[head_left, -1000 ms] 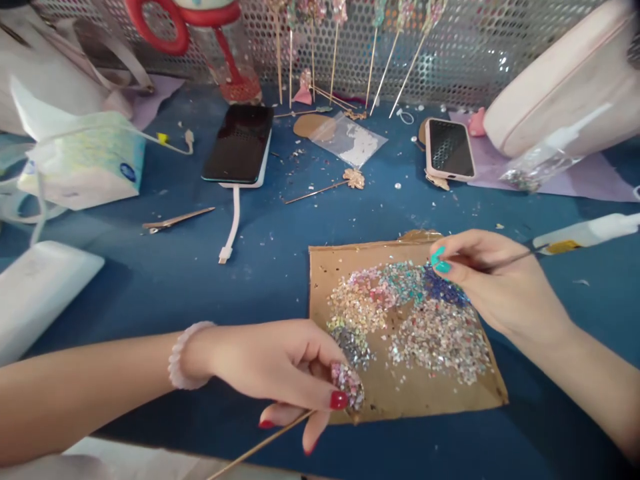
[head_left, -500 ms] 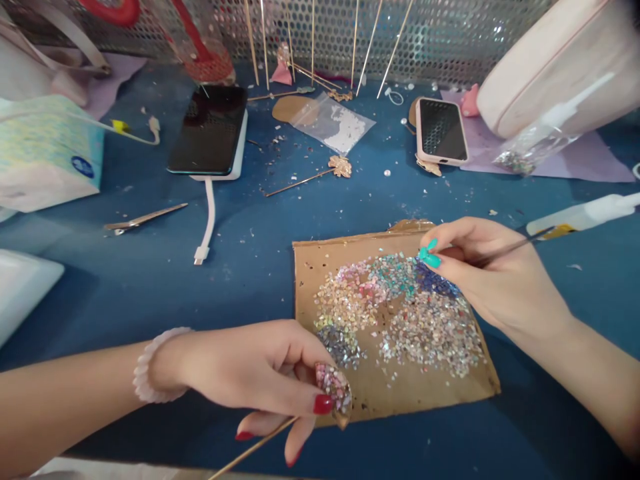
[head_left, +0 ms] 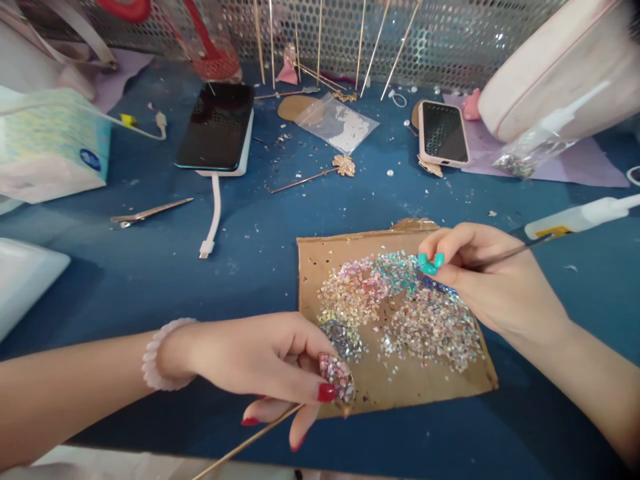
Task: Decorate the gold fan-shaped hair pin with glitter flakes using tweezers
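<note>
My left hand (head_left: 265, 353) pinches a hair stick by its leaf-shaped head (head_left: 337, 380), crusted with pink and silvery chips. The thin golden shaft (head_left: 250, 440) slants down-left from beneath my fingers. Over the far right of a cardboard sheet (head_left: 410, 397), my right hand (head_left: 480, 267) grips a slim dark tool (head_left: 510, 253); its tip is hidden behind my fingers, so its exact kind is unclear. Close below those fingertips lie deep blue chips (head_left: 440, 285). Teal chips (head_left: 395, 270), pink and yellowish ones, dark grey chips (head_left: 344, 339) and mixed silvery chips (head_left: 430, 327) cover the cardboard.
Behind the cardboard lie a hair stick with a gold flower head (head_left: 344, 165), a plastic bag of white bits (head_left: 345, 127) and a phone (head_left: 443, 133). A glue bottle (head_left: 570, 219) is beyond my right hand. Leftward are another phone (head_left: 217, 127), a metal clip (head_left: 150, 211) and a tissue pack (head_left: 50, 147).
The view has shifted slightly. My right fingertips have bunched a little differently near the blue chips. My left hand keeps its hold on the hair stick.
</note>
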`<state>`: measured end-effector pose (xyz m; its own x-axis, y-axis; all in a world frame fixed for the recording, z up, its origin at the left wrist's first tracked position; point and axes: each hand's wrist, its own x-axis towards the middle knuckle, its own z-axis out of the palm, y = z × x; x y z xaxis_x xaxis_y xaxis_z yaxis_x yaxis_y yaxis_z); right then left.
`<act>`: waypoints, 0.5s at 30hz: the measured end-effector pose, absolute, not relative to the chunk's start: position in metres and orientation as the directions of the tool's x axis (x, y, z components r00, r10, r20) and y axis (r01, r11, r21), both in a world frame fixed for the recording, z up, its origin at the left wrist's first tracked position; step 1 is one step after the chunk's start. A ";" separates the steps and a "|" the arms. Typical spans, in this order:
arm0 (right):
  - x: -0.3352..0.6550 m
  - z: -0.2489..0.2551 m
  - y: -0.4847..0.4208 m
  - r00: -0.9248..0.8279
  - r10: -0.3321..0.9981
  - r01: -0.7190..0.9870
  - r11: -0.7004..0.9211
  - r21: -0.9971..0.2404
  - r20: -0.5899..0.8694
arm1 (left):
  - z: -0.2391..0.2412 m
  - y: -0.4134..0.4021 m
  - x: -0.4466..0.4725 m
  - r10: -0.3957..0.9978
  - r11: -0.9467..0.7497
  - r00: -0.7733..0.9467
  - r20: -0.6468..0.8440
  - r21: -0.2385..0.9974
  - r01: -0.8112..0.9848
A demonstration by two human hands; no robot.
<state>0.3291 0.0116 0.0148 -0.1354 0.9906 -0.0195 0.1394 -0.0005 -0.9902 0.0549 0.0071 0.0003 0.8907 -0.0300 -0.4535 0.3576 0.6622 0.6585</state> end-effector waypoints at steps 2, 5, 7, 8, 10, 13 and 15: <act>0.329 0.015 0.011 -0.148 0.989 0.127 -0.001 -0.992 -0.020 | 0.000 0.007 0.055 -0.031 0.659 0.892 -0.451 0.662 0.358; 0.330 0.014 0.011 -0.155 0.988 0.114 0.000 -0.993 -0.018 | 0.001 0.008 0.055 -0.029 0.644 0.886 -0.462 0.670 0.370; 0.331 0.014 0.011 -0.157 0.987 0.116 -0.013 -0.993 -0.032 | 0.002 0.008 0.056 -0.028 0.638 0.885 -0.466 0.673 0.374; 0.331 0.015 0.011 -0.160 0.986 0.119 -0.020 -0.993 -0.040 | 0.002 0.008 0.056 -0.028 0.639 0.887 -0.462 0.674 0.371; 0.331 0.015 0.011 -0.169 0.984 0.131 -0.029 -0.991 -0.051 | 0.001 0.008 0.055 -0.040 0.646 0.895 -0.443 0.672 0.362; 0.331 0.015 0.010 -0.169 0.984 0.171 -0.034 -0.985 -0.063 | 0.000 0.008 0.055 -0.028 0.648 0.902 -0.431 0.679 0.345; 0.331 0.015 0.010 -0.161 0.985 0.185 -0.037 -0.982 -0.068 | 0.000 0.007 0.054 -0.013 0.641 0.901 -0.435 0.687 0.341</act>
